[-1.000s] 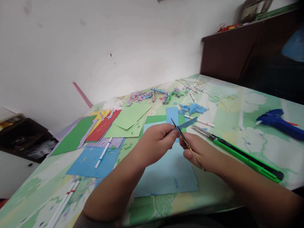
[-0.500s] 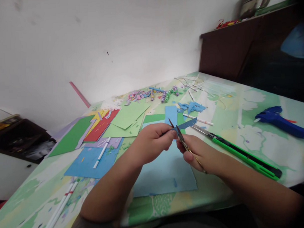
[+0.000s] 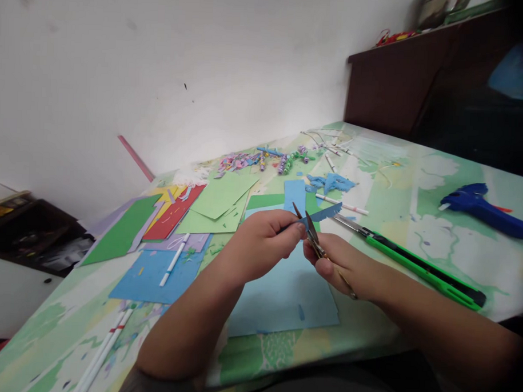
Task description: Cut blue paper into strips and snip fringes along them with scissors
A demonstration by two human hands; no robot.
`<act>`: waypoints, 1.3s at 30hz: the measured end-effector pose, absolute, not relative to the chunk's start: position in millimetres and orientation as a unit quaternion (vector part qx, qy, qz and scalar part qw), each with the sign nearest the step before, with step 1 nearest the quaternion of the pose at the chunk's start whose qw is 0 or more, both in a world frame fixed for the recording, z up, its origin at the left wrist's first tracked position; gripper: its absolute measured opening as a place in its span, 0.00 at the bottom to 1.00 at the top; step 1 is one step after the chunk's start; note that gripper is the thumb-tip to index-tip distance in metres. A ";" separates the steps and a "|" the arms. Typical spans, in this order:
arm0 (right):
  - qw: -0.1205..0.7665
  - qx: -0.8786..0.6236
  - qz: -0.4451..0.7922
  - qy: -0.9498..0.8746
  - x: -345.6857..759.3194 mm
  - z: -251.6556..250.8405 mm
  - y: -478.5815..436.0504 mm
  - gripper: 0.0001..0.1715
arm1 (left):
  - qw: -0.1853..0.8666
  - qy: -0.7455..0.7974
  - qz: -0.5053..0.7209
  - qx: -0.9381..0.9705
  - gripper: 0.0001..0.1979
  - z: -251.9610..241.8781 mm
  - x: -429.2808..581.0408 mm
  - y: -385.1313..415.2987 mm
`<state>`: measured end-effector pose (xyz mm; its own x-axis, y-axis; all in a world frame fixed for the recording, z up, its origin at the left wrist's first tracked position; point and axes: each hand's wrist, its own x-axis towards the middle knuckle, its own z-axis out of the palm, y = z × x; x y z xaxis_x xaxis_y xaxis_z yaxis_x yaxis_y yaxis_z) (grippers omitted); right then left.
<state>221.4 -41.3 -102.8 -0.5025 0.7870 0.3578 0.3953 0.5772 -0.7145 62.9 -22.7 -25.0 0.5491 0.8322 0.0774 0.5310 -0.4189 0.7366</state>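
Between the thumb and fingers of my left hand (image 3: 271, 242) is a blue paper strip (image 3: 327, 212), its edge cut into a fringe. My right hand (image 3: 342, 264) grips a pair of scissors (image 3: 312, 232) with gold-coloured handles. The blades stand apart and point up and away from me, at the strip beside my left fingertips. Under both hands lies a light blue paper sheet (image 3: 283, 302) with a small blue scrap (image 3: 301, 312) on it. Behind the strip are a blue paper rectangle (image 3: 294, 192) and crumpled fringed blue paper (image 3: 333, 182).
A green utility knife (image 3: 422, 270) lies right of my hands, its blade exposed. Farther right is a blue glue gun (image 3: 486, 209). Coloured sheets, including green paper (image 3: 123, 228) and red paper (image 3: 175, 213), cover the left side. White sticks (image 3: 104, 350) lie near the front left.
The scissor blades have opened a little wider at the strip. Both hands stay in nearly the same place, and the view has shifted slightly.
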 end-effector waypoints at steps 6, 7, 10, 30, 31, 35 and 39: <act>0.355 -0.384 0.285 -0.803 218.3 -108.6 -40.9 0.36 | 0.375 0.426 0.217 0.795 0.10 -22.1 62.3 -23.1; 0.355 -0.390 0.282 -0.801 218.0 -108.9 -40.7 0.36 | 0.385 0.425 0.215 0.791 0.09 -21.4 62.2 -23.2; 0.349 -0.414 0.271 -0.796 217.6 -108.4 -39.8 0.36 | 0.417 0.425 0.209 0.776 0.10 -19.9 62.1 -23.7; 0.372 -0.375 0.263 -0.807 218.6 -108.3 -41.1 0.36 | 0.242 0.427 0.208 0.846 0.12 -24.5 64.4 -27.7; 0.367 -0.375 0.266 -0.808 218.6 -108.0 -41.1 0.36 | 0.240 0.428 0.205 0.847 0.12 -24.1 64.4 -27.8; 0.358 -0.381 0.264 -0.811 218.0 -108.1 -40.8 0.37 | 0.270 0.433 0.195 0.838 0.11 -21.5 62.8 -27.9; 0.357 -0.395 0.265 -0.804 216.6 -109.5 -40.5 0.37 | 0.339 0.433 0.200 0.811 0.09 -20.2 61.7 -27.8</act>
<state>216.6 -40.5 -109.5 -0.4331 0.8246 0.3640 0.4461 0.5470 -0.7084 61.7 -27.8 -20.2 0.5449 0.8379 0.0313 0.5666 -0.3954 0.7229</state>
